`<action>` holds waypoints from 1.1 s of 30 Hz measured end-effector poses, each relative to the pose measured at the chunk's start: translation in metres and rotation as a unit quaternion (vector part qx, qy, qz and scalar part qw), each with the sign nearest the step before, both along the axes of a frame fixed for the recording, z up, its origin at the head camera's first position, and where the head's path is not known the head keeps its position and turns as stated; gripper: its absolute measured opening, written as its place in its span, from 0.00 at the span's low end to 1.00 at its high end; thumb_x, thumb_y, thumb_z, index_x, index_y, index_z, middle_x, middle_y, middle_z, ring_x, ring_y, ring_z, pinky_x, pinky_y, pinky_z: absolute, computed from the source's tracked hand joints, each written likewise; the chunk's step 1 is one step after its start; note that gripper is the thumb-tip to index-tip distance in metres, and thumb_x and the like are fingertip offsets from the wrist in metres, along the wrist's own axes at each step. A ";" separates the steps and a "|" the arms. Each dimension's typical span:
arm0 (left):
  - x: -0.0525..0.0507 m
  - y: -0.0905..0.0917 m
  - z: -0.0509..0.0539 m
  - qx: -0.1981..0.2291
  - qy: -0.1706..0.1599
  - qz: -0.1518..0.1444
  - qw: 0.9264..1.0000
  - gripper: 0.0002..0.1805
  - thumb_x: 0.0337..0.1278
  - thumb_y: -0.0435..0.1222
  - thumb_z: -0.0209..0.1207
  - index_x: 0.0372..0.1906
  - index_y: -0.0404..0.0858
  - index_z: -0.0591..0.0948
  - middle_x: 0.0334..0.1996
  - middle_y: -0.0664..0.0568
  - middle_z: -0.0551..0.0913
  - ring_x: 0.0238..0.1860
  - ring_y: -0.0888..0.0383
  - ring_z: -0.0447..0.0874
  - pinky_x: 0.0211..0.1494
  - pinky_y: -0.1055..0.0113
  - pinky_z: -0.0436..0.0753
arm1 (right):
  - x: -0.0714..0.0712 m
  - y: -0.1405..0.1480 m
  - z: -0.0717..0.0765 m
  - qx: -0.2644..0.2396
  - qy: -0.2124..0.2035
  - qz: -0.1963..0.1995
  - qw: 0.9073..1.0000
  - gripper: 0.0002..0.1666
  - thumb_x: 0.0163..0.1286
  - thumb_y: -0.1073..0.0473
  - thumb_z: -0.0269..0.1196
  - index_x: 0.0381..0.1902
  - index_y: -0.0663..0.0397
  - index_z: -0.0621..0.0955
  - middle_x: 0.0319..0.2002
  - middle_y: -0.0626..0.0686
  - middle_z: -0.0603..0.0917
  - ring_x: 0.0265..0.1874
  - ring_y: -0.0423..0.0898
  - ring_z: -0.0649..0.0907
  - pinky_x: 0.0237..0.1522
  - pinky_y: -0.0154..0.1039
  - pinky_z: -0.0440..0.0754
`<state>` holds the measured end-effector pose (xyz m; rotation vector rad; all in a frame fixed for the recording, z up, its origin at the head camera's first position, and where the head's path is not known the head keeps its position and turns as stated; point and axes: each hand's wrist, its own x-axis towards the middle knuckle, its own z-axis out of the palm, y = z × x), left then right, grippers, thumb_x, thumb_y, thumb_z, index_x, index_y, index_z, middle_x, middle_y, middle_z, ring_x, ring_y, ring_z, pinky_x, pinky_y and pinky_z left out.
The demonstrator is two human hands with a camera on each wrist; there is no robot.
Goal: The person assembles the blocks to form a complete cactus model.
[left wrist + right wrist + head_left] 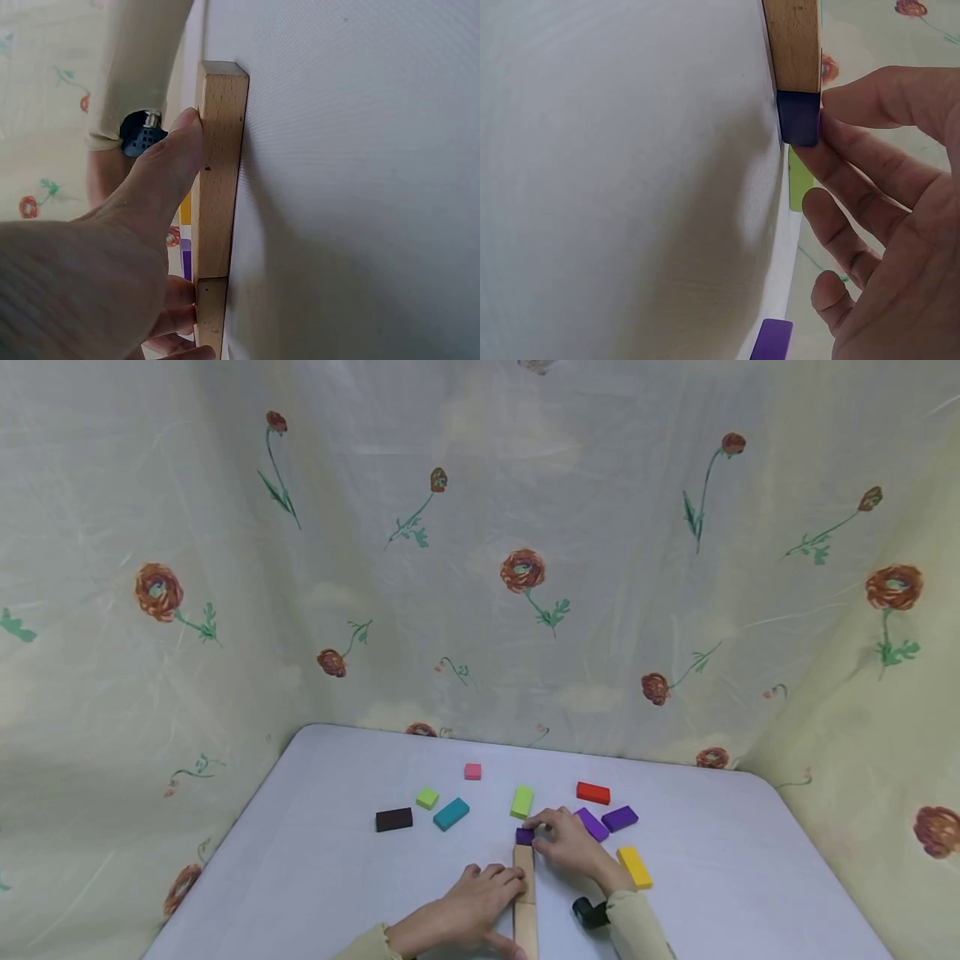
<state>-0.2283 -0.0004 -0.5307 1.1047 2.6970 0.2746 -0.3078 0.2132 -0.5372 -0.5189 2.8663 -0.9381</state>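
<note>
Two plain wooden blocks lie end to end in a row: a far wooden block (524, 867) and a near wooden block (526, 927). A small dark purple block (799, 118) touches the row's far end. My right hand (572, 845) holds this block, with the thumb at its side and fingertips by its far end. My left hand (472, 903) rests on the row. Its thumb touches the near block, and its fingers lie on the far one, seen partly in the left wrist view.
Beyond the row is a lime block (522, 802). To the right are red (593, 792), violet (592, 825), purple (620, 818) and yellow (634, 867) blocks. To the left lie black (393, 820), teal (452, 814), small green (427, 798) and pink (472, 772) blocks.
</note>
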 end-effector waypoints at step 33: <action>0.000 0.000 -0.004 0.003 0.001 -0.002 1.000 0.49 0.39 0.73 0.56 0.67 0.51 0.66 0.69 0.58 0.65 0.66 0.53 0.65 0.63 0.41 0.70 | 0.015 0.055 0.017 -0.044 0.058 -0.105 0.992 0.20 0.64 0.59 0.66 0.54 0.51 0.79 0.50 0.51 0.82 0.54 0.53 0.76 0.57 0.54 0.77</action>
